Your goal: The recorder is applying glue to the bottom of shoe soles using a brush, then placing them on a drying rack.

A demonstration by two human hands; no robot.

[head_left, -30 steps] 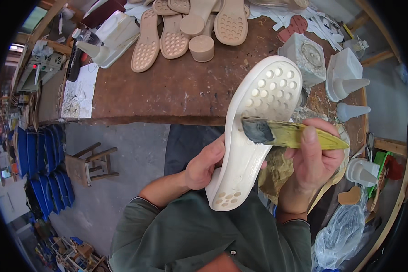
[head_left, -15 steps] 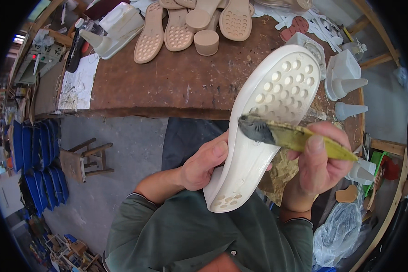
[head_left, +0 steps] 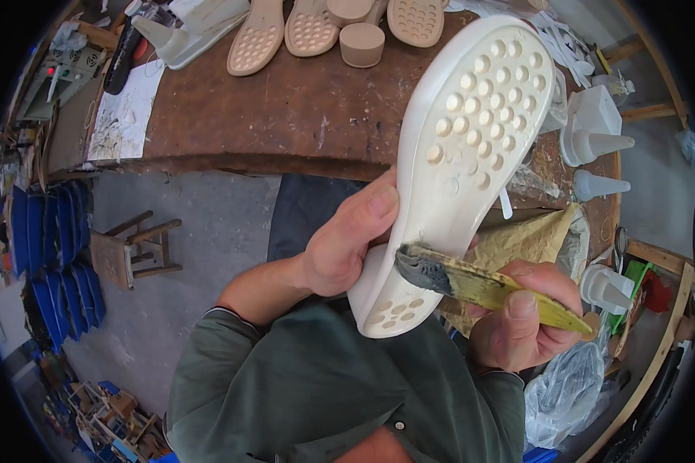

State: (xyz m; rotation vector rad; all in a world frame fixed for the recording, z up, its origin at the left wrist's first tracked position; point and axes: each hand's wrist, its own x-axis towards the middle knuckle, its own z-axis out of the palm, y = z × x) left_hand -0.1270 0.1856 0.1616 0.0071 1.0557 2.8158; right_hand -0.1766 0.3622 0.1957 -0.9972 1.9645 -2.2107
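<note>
A cream-white shoe sole (head_left: 444, 208) is held up in front of me, its wide front end away from me and its heel toward my chest. Round hollows cover the front part, with a smaller group at the heel. My left hand (head_left: 353, 231) grips the sole's left edge near the middle, thumb on the side and the other fingers hidden behind. Pinched in my right hand (head_left: 527, 316) is a flat brush (head_left: 483, 284) with a yellow handle. Its dark, clumped tip touches the sole's inner face just above the heel hollows.
Beyond the sole stands a brown workbench (head_left: 232, 131) with several beige soles (head_left: 257, 42) at its far side. White nozzle bottles (head_left: 591, 127) stand at the right, above brown paper (head_left: 529, 239). A wooden stool (head_left: 135, 251) and blue stacked pieces (head_left: 50, 231) are at the left.
The brush tip has moved down the sole, from the edge of the front hollows to just above the heel. In the picture the sole sits a little higher, still in my left hand.
</note>
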